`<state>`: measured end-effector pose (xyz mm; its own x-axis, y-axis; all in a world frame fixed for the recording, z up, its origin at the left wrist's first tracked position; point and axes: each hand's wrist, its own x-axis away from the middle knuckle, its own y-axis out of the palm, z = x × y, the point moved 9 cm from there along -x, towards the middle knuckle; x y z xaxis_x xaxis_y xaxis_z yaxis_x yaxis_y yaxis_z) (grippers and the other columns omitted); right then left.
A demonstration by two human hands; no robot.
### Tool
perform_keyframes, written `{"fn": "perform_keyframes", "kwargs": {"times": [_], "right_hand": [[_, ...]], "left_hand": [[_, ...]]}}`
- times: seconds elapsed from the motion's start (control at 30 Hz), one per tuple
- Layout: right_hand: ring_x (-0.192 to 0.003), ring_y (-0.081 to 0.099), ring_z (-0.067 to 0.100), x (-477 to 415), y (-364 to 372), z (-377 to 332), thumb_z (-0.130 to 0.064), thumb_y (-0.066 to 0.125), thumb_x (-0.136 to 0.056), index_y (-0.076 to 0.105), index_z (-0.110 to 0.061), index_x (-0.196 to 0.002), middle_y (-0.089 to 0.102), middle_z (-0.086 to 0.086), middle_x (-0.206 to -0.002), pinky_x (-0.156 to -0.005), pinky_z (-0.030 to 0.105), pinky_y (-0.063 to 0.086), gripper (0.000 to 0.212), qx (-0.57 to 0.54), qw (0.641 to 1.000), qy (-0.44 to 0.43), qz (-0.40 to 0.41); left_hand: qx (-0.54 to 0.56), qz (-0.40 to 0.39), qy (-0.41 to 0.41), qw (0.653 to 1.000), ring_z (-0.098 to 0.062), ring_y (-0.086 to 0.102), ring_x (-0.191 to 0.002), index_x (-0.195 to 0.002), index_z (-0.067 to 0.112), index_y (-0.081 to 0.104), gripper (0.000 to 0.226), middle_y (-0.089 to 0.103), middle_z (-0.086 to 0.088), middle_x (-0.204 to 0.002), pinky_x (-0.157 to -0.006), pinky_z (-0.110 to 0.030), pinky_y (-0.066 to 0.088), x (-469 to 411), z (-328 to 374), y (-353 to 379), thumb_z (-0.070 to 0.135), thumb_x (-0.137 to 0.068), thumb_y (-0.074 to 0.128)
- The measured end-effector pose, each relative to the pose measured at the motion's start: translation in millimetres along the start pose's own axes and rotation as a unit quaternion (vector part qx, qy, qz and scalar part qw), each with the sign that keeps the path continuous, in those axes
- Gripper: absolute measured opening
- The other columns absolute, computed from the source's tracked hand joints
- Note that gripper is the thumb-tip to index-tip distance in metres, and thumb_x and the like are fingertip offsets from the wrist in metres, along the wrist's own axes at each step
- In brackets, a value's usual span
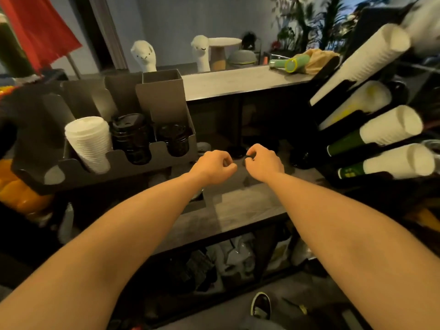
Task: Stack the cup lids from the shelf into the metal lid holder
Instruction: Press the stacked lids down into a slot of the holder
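Centrally, both forearms extend over the grey shelf (247, 208), whose front edge runs from 8 o'clock to 3 o'clock below the hands. The left hand (212, 166) has its fingers curled loosely inward, thumb near the index fingertip; whether it holds anything cannot be told. The right hand (264, 161), just beside it at 3 o'clock, pinches a small dark object (248, 155) between thumb and index finger; its identity cannot be told. Bare shelf surface lies open between the hands and the front edge.

At 9 o'clock from the hands stands the metal lid holder (119, 160), tilted back. Its compartments hold, left to right, a stack of white lids (89, 141), a stack of black lids (132, 136) and a shorter black stack (175, 139); the leftmost slot shows its base. At 2 o'clock, a black rack (333, 91) carries sleeves of paper cups (390, 125) pointing toward the shelf.
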<state>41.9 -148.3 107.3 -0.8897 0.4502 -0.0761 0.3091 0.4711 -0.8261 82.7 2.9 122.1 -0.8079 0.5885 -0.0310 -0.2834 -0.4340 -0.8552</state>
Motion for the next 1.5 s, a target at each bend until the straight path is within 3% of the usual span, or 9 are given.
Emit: {"fn": "perform_keyframes", "kwargs": {"times": [0.27,0.5,0.63,0.7,0.8,0.9,1.0,1.2,1.5], "right_hand": [[-0.102,0.059,0.028,-43,13,73,-0.034,0.051,-0.097,0.053,-0.028,-0.129,0.062,0.004,-0.119,-0.077,0.035,0.046,0.033,0.027,0.996,0.06,-0.052],[-0.118,0.055,0.034,-123,58,113,-0.034,0.053,-0.098,0.028,-0.028,-0.151,0.055,0.009,-0.135,-0.08,0.036,0.042,0.059,0.019,0.987,0.088,-0.13],[-0.132,0.045,0.037,-182,98,125,-0.026,0.047,-0.103,0.01,-0.022,-0.158,0.04,0.015,-0.15,-0.099,0.043,0.043,0.067,0.03,0.974,0.098,-0.2],[-0.141,0.034,0.033,-209,119,125,-0.022,0.044,-0.105,0.015,-0.018,-0.158,0.028,0.013,-0.159,-0.111,0.042,0.034,0.061,0.024,0.973,0.101,-0.206],[-0.132,0.046,0.035,-240,132,132,-0.02,0.047,-0.104,0.031,-0.006,-0.152,0.045,0.019,-0.147,-0.106,0.039,0.036,0.053,0.014,0.983,0.091,-0.159],[-0.137,0.04,0.034,-262,144,138,-0.017,0.039,-0.105,0.014,-0.002,-0.155,0.037,0.021,-0.151,-0.11,0.039,0.032,0.057,0.007,0.979,0.09,-0.181],[-0.138,0.04,0.035,-277,160,139,-0.021,0.042,-0.104,-0.001,-0.009,-0.158,0.033,0.018,-0.155,-0.11,0.041,0.033,0.07,-0.015,0.975,0.084,-0.203],[-0.138,0.04,0.037,-293,183,146,-0.023,0.05,-0.1,0.0,-0.015,-0.159,0.031,0.017,-0.157,-0.11,0.045,0.036,0.078,-0.021,0.97,0.111,-0.214],[-0.132,0.047,0.031,-282,185,148,-0.022,0.052,-0.099,0.041,-0.016,-0.146,0.049,0.011,-0.144,-0.105,0.037,0.038,0.049,0.015,0.978,0.061,-0.199]], "left_hand": [[0.032,-0.074,-0.035,0.996,-0.02,0.061,-0.1,-0.12,0.022,0.06,0.031,0.064,0.0,-0.112,-0.086,-0.039,0.053,-66,2,67,0.04,-0.094,0.057],[0.053,-0.105,-0.138,0.983,-0.027,0.058,-0.113,-0.136,0.02,0.05,0.046,0.058,-0.008,-0.128,-0.096,-0.041,0.049,-156,-40,113,0.04,-0.094,0.057],[0.07,-0.117,-0.197,0.971,-0.028,0.054,-0.118,-0.144,0.018,0.042,0.05,0.051,-0.011,-0.139,-0.092,-0.033,0.044,-206,-64,139,0.032,-0.098,0.057],[0.071,-0.103,-0.218,0.968,-0.031,0.051,-0.127,-0.147,0.02,0.038,0.057,0.046,-0.008,-0.147,-0.096,-0.034,0.042,-229,-78,149,0.034,-0.096,0.059],[0.091,-0.111,-0.235,0.961,-0.033,0.048,-0.13,-0.149,0.022,0.035,0.059,0.044,-0.01,-0.149,-0.1,-0.034,0.041,-250,-91,164,0.033,-0.096,0.058],[0.111,-0.128,-0.275,0.946,-0.031,0.047,-0.132,-0.15,0.024,0.035,0.058,0.042,-0.008,-0.151,-0.101,-0.031,0.04,-264,-103,182,0.03,-0.097,0.056],[0.13,-0.124,-0.311,0.933,-0.029,0.055,-0.119,-0.136,0.02,0.051,0.046,0.052,-0.009,-0.139,-0.099,-0.034,0.047,-272,-111,194,0.025,-0.092,0.062],[0.148,-0.091,-0.38,0.909,-0.028,0.062,-0.1,-0.095,0.02,0.06,0.015,0.062,-0.006,-0.1,-0.091,-0.039,0.054,-268,-141,198,0.015,-0.086,0.071],[0.163,-0.08,-0.401,0.898,-0.033,0.067,-0.091,-0.091,0.016,0.067,0.017,0.069,-0.015,-0.097,-0.07,-0.031,0.049,-265,-148,196,0.026,-0.082,0.076]]}}
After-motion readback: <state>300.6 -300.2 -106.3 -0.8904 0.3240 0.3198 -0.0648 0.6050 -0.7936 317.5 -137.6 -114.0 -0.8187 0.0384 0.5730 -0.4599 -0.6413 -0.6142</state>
